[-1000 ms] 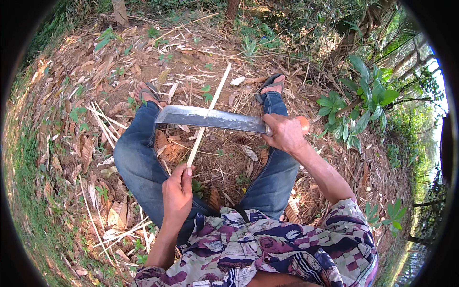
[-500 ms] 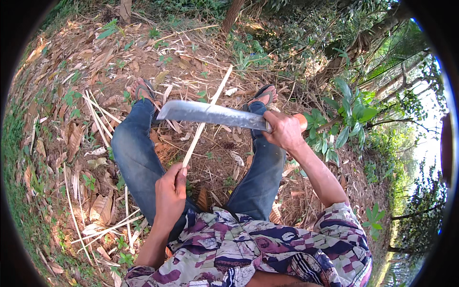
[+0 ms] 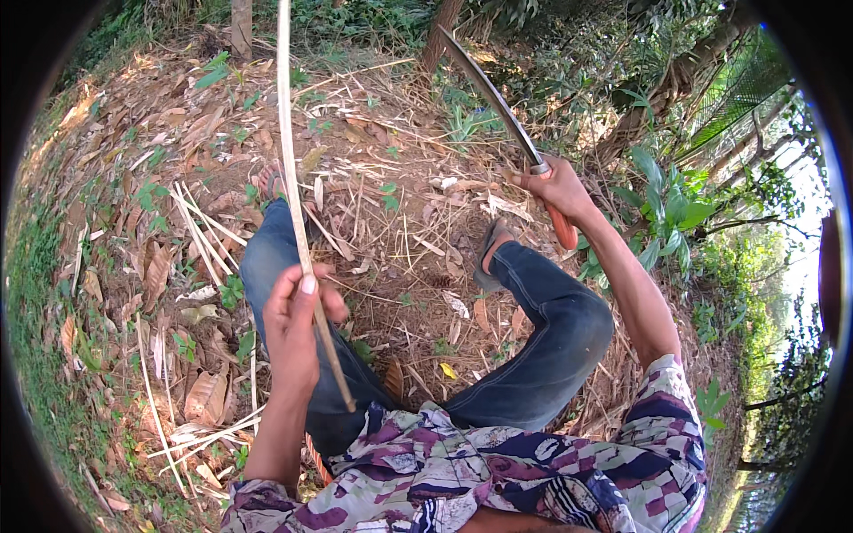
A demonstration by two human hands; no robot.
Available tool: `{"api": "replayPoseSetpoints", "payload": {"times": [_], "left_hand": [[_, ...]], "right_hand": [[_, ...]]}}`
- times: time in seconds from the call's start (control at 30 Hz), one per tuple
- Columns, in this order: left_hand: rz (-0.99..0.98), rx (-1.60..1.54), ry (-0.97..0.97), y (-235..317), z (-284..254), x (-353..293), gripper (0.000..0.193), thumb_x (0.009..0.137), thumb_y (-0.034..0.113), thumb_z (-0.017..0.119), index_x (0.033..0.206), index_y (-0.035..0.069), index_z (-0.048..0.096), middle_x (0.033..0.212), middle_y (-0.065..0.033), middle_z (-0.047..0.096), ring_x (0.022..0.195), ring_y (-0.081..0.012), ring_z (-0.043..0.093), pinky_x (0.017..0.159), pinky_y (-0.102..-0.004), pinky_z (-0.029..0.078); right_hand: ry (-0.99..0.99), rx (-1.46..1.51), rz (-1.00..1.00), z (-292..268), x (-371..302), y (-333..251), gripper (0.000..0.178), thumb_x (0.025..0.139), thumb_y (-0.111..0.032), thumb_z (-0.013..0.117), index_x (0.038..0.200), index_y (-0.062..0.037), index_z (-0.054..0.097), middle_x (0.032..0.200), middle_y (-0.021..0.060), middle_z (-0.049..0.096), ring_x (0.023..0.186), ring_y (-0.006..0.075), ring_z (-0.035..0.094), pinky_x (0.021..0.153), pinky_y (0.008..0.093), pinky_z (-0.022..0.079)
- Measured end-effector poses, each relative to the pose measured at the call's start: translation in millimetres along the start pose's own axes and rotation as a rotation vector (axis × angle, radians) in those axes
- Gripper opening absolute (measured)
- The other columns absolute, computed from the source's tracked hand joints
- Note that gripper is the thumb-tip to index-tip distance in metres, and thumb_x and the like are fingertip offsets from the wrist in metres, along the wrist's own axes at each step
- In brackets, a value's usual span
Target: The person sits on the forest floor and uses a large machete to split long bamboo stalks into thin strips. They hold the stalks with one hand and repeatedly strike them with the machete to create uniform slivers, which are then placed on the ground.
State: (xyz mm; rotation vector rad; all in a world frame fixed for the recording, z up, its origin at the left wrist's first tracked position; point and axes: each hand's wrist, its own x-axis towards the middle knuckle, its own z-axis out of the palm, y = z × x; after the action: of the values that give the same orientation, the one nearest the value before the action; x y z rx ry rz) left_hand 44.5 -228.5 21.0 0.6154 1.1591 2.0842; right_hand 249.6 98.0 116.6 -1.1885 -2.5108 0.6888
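Observation:
Between thumb and fingers, my left hand (image 3: 298, 311) pinches a long, pale wooden strip (image 3: 290, 151) near its lower part. The strip stands tilted, its top running out at the upper edge and its lower end over my lap. My right hand (image 3: 553, 185) grips the orange handle of a machete (image 3: 494, 98), off to the right. Its long dark blade points up and to the left, well apart from the strip. My legs in blue jeans (image 3: 560, 342) are spread, with the right knee bent outward.
Several cut pale strips (image 3: 200, 231) lie on the ground to the left, and more strips (image 3: 209, 440) lie nearer me. Dry leaves (image 3: 209, 395) litter the soil. A leafy green plant (image 3: 666, 209) grows at the right, and thin trunks (image 3: 242, 28) stand at the far side.
The machete has swung away from the strip, up and right, its blade now pointing away from me. My left hand has shifted left and raised the strip more upright. My right knee has moved outward.

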Motion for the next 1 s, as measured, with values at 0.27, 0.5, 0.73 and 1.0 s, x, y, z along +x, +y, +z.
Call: {"api": "replayPoseSetpoints", "payload": {"times": [0.27, 0.5, 0.73, 1.0], "left_hand": [[0.142, -0.01, -0.087, -30, 57, 167, 0.022, 0.093, 0.015, 0.055, 0.111, 0.003, 0.061, 0.093, -0.001, 0.061, 0.077, -0.0059, 0.056, 0.064, -0.022, 0.053], [0.105, -0.06, -0.141, -70, 95, 204, 0.026, 0.092, 0.016, 0.056, 0.113, 0.0, 0.057, 0.092, -0.0033, 0.06, 0.082, -0.0104, 0.059, 0.075, -0.0262, 0.055], [-0.039, 0.556, -0.223, -59, 85, 204, 0.027, 0.09, 0.017, 0.059, 0.112, 0.0, 0.057, 0.091, -0.0072, 0.064, 0.08, -0.0135, 0.063, 0.071, -0.0266, 0.054], [1.128, 1.755, -0.203, 5, 53, 231, 0.048, 0.083, 0.028, 0.062, 0.128, 0.015, 0.049, 0.116, -0.0091, 0.056, 0.109, -0.0261, 0.052, 0.1, -0.0468, 0.034]], "right_hand": [[-0.14, 0.605, -0.09, 59, 21, -40, 0.032, 0.078, -0.024, 0.074, 0.092, -0.0011, 0.057, 0.08, 0.0055, 0.062, 0.075, 0.0108, 0.058, 0.069, 0.0243, 0.045], [-0.094, 0.681, -0.029, 100, 62, -14, 0.028, 0.08, -0.027, 0.073, 0.089, -0.0043, 0.059, 0.074, 0.0031, 0.061, 0.063, 0.0081, 0.055, 0.054, 0.0229, 0.042], [-0.041, 0.754, 0.049, 108, 65, 16, 0.033, 0.081, -0.027, 0.072, 0.09, 0.0011, 0.057, 0.07, 0.0069, 0.063, 0.055, 0.0113, 0.061, 0.049, 0.023, 0.048], [-0.031, 0.299, -0.069, 74, 73, 52, 0.039, 0.077, -0.039, 0.072, 0.083, -0.0021, 0.06, 0.064, 0.0071, 0.063, 0.056, 0.0123, 0.063, 0.056, 0.029, 0.05]]}}
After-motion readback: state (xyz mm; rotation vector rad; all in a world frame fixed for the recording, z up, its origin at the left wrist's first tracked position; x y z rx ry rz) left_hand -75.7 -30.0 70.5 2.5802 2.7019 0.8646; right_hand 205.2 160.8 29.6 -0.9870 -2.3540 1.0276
